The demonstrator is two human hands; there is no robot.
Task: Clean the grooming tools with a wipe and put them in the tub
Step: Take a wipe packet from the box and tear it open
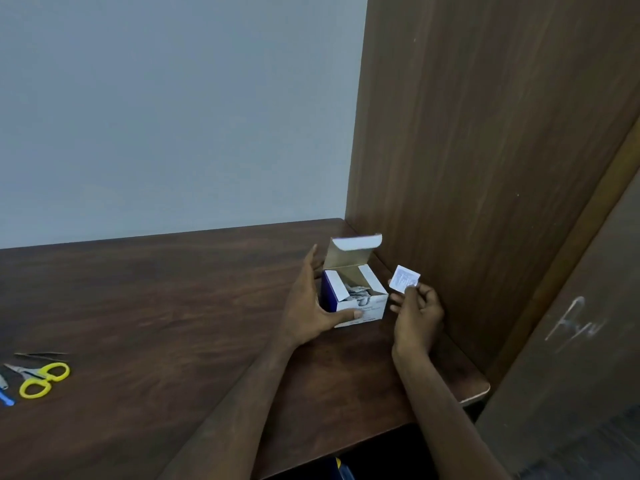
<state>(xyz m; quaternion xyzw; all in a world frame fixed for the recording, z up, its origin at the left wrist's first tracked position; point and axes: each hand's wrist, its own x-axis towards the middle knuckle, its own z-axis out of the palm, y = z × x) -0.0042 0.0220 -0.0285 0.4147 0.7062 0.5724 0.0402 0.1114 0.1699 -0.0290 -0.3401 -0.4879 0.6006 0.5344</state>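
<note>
A small white and blue box (360,301) of wipe sachets stands open, lid up, near the table's right end. My left hand (308,303) holds the box from its left side, thumb across the front face. To the right of the box, my right hand (417,311) pinches a single white wipe sachet (404,278) in the air. Far left on the table lie yellow-handled scissors (43,379), thin metal tweezers (40,354) and a blue-handled tool (7,399) cut off by the frame edge. No tub is in view.
The dark wooden table (156,306) meets a pale wall behind and a tall wooden panel (485,150) on the right. A grey cabinet door (571,358) stands at the far right past the table's corner.
</note>
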